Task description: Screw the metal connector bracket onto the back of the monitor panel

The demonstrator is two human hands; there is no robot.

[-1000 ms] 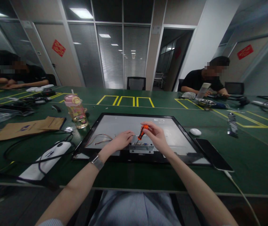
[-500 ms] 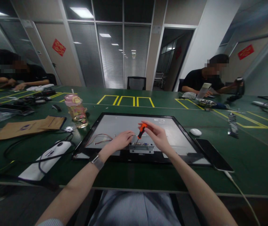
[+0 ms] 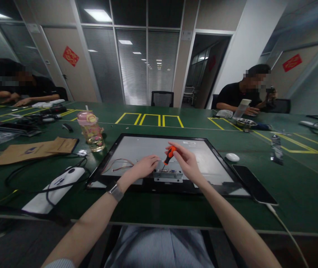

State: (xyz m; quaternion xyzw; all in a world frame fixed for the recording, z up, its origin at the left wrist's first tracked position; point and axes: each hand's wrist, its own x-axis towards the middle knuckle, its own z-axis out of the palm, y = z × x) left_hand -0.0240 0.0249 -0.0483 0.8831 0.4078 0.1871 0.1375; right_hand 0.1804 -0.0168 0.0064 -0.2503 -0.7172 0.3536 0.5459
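A black-framed display panel (image 3: 214, 163) lies flat before me, its pale grey back facing up. At its near edge sits a metal bracket (image 3: 168, 179) with connectors along it. My right hand (image 3: 188, 162) is closed on the orange and black handle of a screwdriver (image 3: 171, 152), tilted with its shaft pointing down to the bracket. My left hand (image 3: 147, 165), wearing a watch (image 3: 116, 191), has its fingers together and curled at the bracket's left end; its thumb is hidden. Thin wires (image 3: 119, 163) lie on the panel left of it.
Left are a pink-lidded bottle (image 3: 91, 132), a brown paper bag (image 3: 32, 150) and a white power strip (image 3: 55, 190) with black cables. Right are a phone (image 3: 254, 184) on a cable, a white oval case (image 3: 232, 157) and a metal bowl (image 3: 245, 123). People sit across the table.
The screwdriver handle and my right hand have shifted very slightly; my left hand stays put. Across the table, the person on the right has drawn a dark object closer to the body.
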